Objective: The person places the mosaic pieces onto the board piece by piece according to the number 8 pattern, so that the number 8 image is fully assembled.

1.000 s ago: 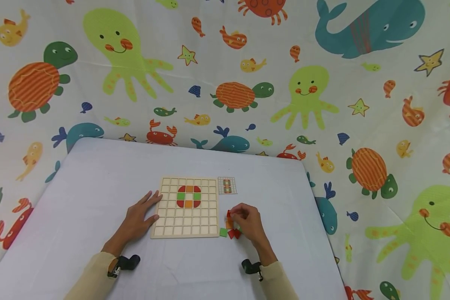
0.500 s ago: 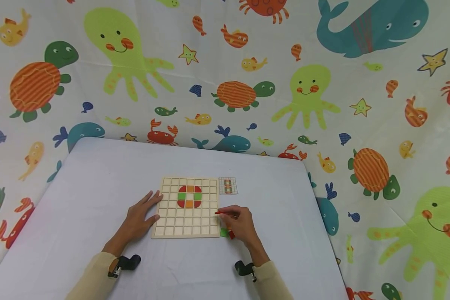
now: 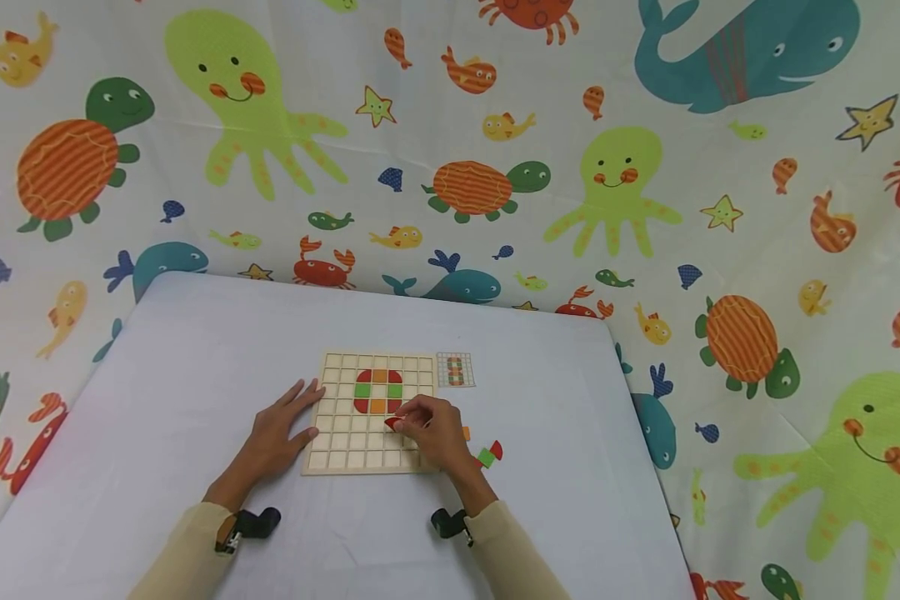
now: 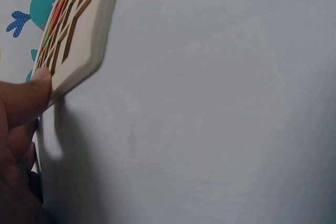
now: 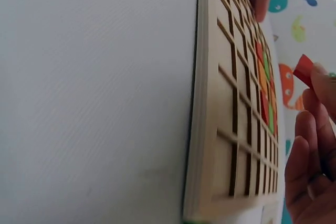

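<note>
A wooden grid board (image 3: 345, 459) lies on the table, with red, orange and green tiles set as a ring in its upper middle cells. My left hand (image 3: 273, 437) rests at the board's left edge, fingers spread; in the left wrist view the thumb of that hand (image 4: 23, 103) touches the board's corner (image 4: 84, 61). Between thumb and finger my right hand (image 3: 437, 433) pinches a red tile (image 3: 393, 423) over the cells just below the ring. The right wrist view shows this red tile (image 5: 303, 70) at the fingertips, above the board (image 5: 210, 182).
A small patterned card (image 3: 456, 370) lies beside the board's upper right corner. Right of the board are loose tiles: an orange one (image 3: 466, 433), a green one (image 3: 486, 457) and a red one (image 3: 497, 450). A sea-animal cloth hangs behind the white table (image 3: 570, 400).
My right hand has moved left from the loose tiles to above the board, carrying a red tile. Some loose tiles lie in different places. The left hand has stayed at the board's edge.
</note>
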